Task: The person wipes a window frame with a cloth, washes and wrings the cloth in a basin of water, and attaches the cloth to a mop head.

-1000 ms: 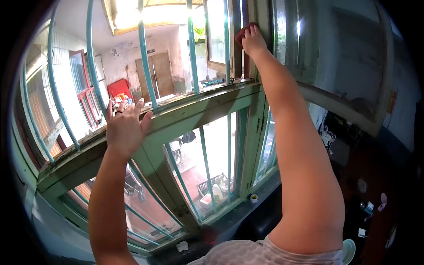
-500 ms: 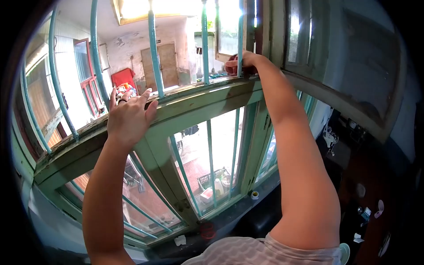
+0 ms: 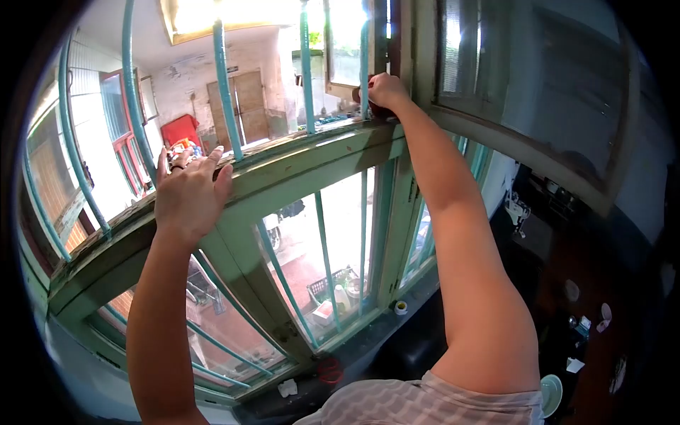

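My left hand rests on the green wooden window rail, its fingers spread and a dark ring on one of them. My right hand is closed at the far right turquoise bar, near the bar's foot. Bunched under it is a dark red cloth, part of which shows on the other side of the bar. My palm and knuckles hide much of the cloth. Paint is worn along the sill at the feet of the bars.
An open window sash juts in at the right. Below the rail are glazed panes with more bars. A small yellow-rimmed pot, red rings and a crumpled white paper lie on the lower ledge. A green bowl stands at bottom right.
The view has shifted slightly, so the window sits farther left. My right hand has turned over the cloth, its knuckles now higher beside the bar. My left hand stays on the rail.
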A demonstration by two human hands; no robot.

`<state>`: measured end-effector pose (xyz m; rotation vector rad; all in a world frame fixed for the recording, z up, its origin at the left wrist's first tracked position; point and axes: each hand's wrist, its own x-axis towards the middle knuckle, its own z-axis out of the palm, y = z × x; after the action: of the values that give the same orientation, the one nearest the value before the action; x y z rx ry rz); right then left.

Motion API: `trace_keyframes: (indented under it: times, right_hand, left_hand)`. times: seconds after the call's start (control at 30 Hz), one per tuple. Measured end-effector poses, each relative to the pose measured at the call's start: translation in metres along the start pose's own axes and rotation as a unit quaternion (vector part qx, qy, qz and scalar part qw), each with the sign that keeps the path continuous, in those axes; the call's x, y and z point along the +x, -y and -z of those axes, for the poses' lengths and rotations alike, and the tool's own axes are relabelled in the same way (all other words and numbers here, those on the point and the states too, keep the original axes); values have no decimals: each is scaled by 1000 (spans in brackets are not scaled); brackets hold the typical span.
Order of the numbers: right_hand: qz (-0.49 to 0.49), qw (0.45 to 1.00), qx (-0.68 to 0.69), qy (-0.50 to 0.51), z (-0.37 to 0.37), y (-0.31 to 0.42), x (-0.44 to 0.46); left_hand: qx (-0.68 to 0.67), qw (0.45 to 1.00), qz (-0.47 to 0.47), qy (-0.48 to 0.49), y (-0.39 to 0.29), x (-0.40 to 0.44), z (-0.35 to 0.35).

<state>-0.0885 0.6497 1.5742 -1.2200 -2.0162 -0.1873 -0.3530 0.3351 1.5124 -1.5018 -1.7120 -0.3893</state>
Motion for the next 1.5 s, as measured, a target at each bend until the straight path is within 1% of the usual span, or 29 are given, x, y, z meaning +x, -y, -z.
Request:
trace_keyframes:
  times: [0.03, 0.13, 0.23, 0.27, 0.37, 0.4, 0.5, 0.57, 0.63, 0.7, 0.73, 0.83, 0.87, 0.97, 1.03, 1.1, 1.2, 1.3, 1.33, 1.43, 1.5]
  right_hand:
    - [-26, 996, -9, -80, 2, 2, -9]
    - [-59, 977, -141, -147, 15, 19, -46]
    - [-31, 970, -202, -129, 9, 15, -43]
    - [-39, 959, -256, -118, 12, 24, -46]
    - [-37, 965, -238, -104, 15, 26, -46]
    - [-67, 966, -241, -67, 18, 28, -43]
    - [-121, 965, -232, -21, 41, 40, -52]
    - [-118, 957, -264, -11, 58, 36, -46]
    - [-97, 940, -328, 10, 90, 48, -51]
    - [-78, 937, -330, -78, 109, 36, -37]
    - [-65, 944, -313, -76, 120, 27, -24]
    - [-39, 950, -283, -129, 148, 34, -33]
    - [-11, 953, -263, -152, 140, 24, -30]
    - [33, 962, -201, -180, 103, 14, -59]
    - [-8, 971, -209, -115, 66, 1, -64]
    - [12, 963, -269, -15, 42, 2, -72]
    - [42, 913, -374, 156, 33, 18, -64]
    - [126, 884, -417, 171, 33, 28, -57]
    - [147, 891, -406, 139, 34, 28, -61]
    - [150, 901, -391, 109, 27, 27, -66]
    - [180, 901, -390, 55, 21, 19, -67]
  left_hand:
    - [0, 1000, -1, -5, 0, 0, -1]
    - [0, 1000, -11, -20, 2, -1, -4]
    - [8, 1000, -6, -7, -1, -2, 2]
    - [14, 1000, -7, -11, 0, -2, -1]
    - [16, 1000, -12, -21, 2, -2, -2]
    - [12, 1000, -13, -22, 2, -2, -2]
    - [2, 999, -14, -30, 3, -3, -3]
    - [5, 999, -22, -39, 2, -4, -3]
    - [4, 999, -26, -44, 3, -4, -5]
    - [1, 999, -26, -47, 4, -3, -6]
    - [3, 999, -23, -43, 3, -3, -5]
    - [6, 999, -14, -37, 2, -3, -5]
    - [4, 999, -17, -48, 2, -3, -6]
    - [2, 999, -14, -42, 1, -3, -5]
    - [3, 999, -13, -34, 1, -3, -3]
    - [4, 999, -16, -33, 1, -2, -3]
    - [6, 999, -24, -36, 3, -1, -8]
    - [6, 999, -19, -28, 2, 0, -4]
    - [5, 1000, -17, -24, 2, 0, -3]
    - [5, 999, -21, -27, 2, -1, -5]
    - [8, 999, -17, -27, 1, -1, -5]
